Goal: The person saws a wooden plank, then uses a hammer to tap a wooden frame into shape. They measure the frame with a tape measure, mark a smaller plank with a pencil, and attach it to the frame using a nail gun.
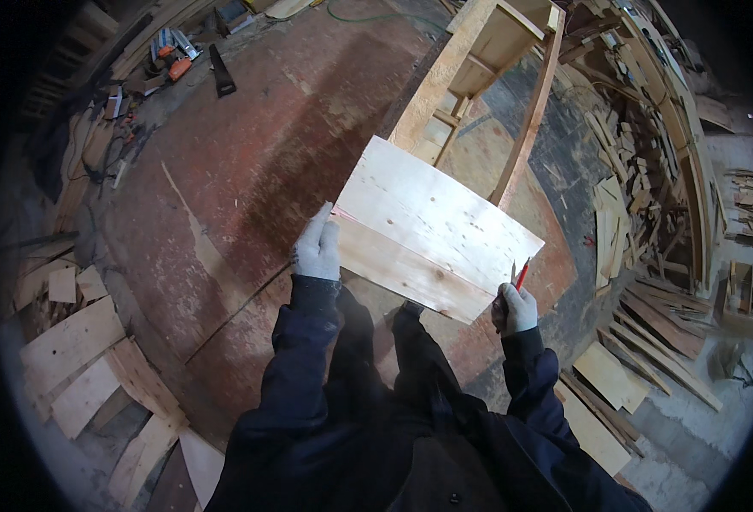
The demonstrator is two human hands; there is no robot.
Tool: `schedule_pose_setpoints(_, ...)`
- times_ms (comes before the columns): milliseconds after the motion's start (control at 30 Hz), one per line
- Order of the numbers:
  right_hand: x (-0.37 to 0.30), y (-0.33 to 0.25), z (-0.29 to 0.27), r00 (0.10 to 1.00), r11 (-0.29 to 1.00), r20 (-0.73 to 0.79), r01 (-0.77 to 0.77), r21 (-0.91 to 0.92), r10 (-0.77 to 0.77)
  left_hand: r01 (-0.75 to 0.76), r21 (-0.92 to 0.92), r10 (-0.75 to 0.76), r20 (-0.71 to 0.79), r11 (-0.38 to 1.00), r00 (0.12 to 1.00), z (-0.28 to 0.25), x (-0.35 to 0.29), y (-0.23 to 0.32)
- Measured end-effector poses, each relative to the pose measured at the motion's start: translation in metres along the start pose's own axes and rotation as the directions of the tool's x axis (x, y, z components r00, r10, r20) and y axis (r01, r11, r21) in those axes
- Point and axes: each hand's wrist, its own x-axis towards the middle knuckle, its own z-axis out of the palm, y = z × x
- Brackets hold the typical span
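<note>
A pale rectangular wooden panel (434,220) lies in front of me at a slant, with a line along its length between a lighter and a browner strip. My left hand (316,249), in a white glove, is closed on the panel's left edge. At the lower right corner my gloved right hand (516,309) is curled around a red pencil (522,275), its tip pointing up beside the panel. Whether those right fingers also grip the panel cannot be made out. Beyond the panel stands an open wooden frame (446,94), partly hidden by it.
A handsaw (220,72) lies on the worn reddish floor boarding (240,162) at the far left, near an orange tool (179,68). Plywood offcuts (73,341) are piled at the left. Scrap wood (628,162) and long boards (662,358) crowd the right side.
</note>
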Motion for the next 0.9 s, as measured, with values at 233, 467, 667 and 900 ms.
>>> schedule_pose_setpoints(233, 0.005, 0.010, -0.028, 0.999, 0.993, -0.029, -0.019, 0.120, 0.022, -0.050, -0.009, 0.049, -0.102, 0.999, 0.994, -0.027, 0.007, 0.027)
schedule_pose_setpoints(467, -0.001, 0.036, -0.044, 0.994, 0.975, -0.024, -0.104, 0.196, 0.110, -0.467, 0.310, 0.409, 0.236, 0.828, 0.882, 0.024, -0.003, 0.074)
schedule_pose_setpoints(667, -0.020, 0.046, -0.021, 0.999, 0.970, 0.049, -0.012, 0.241, 0.001, -0.574, 0.568, 0.467, 0.339, 0.590, 0.816, 0.058, 0.025, 0.066)
schedule_pose_setpoints(900, -0.033, 0.054, 0.010, 0.996, 0.979, 0.080, -0.048, 0.196, 0.033, -0.135, 0.363, 0.089, 0.142, 0.922, 0.986, 0.017, 0.045, 0.035)
